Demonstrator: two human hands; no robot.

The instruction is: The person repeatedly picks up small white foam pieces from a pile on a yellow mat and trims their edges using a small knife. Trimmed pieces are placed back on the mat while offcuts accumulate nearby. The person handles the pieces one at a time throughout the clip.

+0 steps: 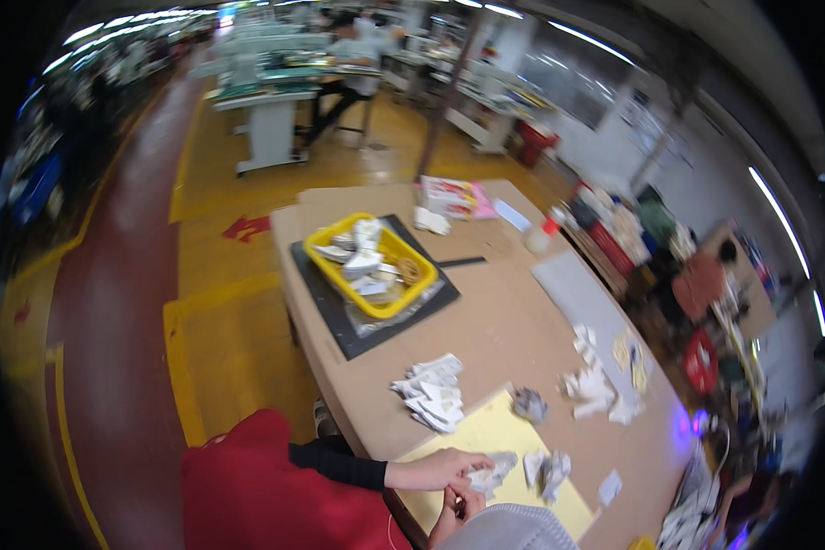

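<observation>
My left hand, below a black sleeve, is closed on the edge of a grey-white cut piece that looks like cloth. Just under it, my right hand has its fingers curled close to the left fingertips; what it grips is hidden. Both hands are over a pale yellow sheet on the table. More grey-white pieces lie on the sheet to the right, with a darker grey bundle at its far edge. Beyond my left hand rests a fanned stack of white pieces.
A yellow basket of white pieces and a tape roll stands on a black board. Loose white pieces lie to the right on the brown tabletop. Farther off are a red-topped bottle, a pink-and-white package and a seated person.
</observation>
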